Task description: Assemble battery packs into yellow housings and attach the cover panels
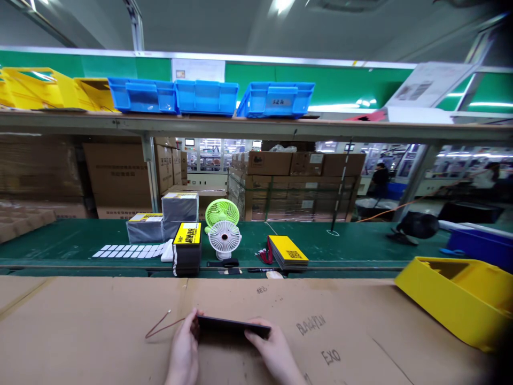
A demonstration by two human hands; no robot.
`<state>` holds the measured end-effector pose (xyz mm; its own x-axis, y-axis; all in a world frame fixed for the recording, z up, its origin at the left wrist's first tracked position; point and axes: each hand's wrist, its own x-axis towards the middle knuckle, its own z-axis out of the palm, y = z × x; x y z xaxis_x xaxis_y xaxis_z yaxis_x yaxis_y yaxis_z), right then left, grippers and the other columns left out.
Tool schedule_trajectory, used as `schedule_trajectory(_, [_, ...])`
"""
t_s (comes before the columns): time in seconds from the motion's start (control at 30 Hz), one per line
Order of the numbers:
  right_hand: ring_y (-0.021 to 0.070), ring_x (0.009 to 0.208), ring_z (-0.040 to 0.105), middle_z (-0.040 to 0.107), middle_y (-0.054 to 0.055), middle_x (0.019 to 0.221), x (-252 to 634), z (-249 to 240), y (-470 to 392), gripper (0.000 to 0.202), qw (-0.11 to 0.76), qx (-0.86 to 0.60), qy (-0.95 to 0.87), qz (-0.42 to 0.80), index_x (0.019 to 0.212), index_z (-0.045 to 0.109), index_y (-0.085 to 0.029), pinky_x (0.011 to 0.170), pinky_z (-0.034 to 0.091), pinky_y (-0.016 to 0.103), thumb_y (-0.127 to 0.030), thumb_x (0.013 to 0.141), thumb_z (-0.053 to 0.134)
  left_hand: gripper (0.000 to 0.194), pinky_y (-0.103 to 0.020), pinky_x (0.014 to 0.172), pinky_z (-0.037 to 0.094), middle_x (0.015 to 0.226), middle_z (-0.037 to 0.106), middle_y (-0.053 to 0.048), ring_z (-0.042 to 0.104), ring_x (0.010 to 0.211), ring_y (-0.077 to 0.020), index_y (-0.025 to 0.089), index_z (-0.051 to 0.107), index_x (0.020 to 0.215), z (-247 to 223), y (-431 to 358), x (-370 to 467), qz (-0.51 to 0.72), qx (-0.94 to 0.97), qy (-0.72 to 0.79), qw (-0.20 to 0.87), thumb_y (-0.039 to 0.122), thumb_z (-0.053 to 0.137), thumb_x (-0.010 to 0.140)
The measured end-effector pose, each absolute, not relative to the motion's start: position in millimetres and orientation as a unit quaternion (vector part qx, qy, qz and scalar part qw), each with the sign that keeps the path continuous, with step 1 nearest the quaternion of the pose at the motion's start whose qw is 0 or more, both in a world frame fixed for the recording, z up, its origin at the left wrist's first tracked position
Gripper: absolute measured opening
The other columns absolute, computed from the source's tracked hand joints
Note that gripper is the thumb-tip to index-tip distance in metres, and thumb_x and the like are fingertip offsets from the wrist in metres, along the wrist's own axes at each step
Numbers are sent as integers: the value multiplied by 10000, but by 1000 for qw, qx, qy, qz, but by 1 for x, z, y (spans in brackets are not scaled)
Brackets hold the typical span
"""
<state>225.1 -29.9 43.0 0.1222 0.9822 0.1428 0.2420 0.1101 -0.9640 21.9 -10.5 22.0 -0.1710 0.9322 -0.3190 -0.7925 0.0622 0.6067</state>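
A flat, dark rectangular panel [228, 325] is held above the cardboard-covered table, seen nearly edge-on. My left hand [185, 347] is closed on its left end. At its right end, my right hand [272, 345] grips it, thumb on the near side and fingers behind. A thin reddish-brown cable [164, 330] with a small pale tip sticks out to the left beside my left hand. What lies on the panel's far side is hidden.
Beyond the cardboard [340, 305] stand a stack of black-and-yellow boxes [187, 251], a white fan [225, 238], a green fan [222, 211] and a yellow-topped stack [288, 250]. A yellow bin [449, 305] is at right. Blue bins [276, 100] line the shelf above.
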Motion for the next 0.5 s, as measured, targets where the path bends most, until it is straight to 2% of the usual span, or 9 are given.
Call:
schedule_trajectory(0.2, [263, 888, 613, 695, 76, 862, 227, 38, -27, 232, 490, -549, -552, 392, 790, 681, -172, 847, 446, 344, -340, 635, 644, 129, -250, 726, 519, 779, 687, -83, 652, 748, -144, 103, 663, 800, 25, -13, 23, 678, 98, 354, 637, 119, 535, 805])
schedule_trajectory(0.5, [247, 844, 613, 693, 65, 825, 228, 40, -26, 191, 472, -550, -564, 396, 774, 673, -169, 815, 440, 326, -297, 640, 625, 134, -238, 715, 515, 767, 686, -78, 649, 748, -142, 105, 662, 785, 26, -12, 23, 676, 102, 360, 635, 120, 530, 808])
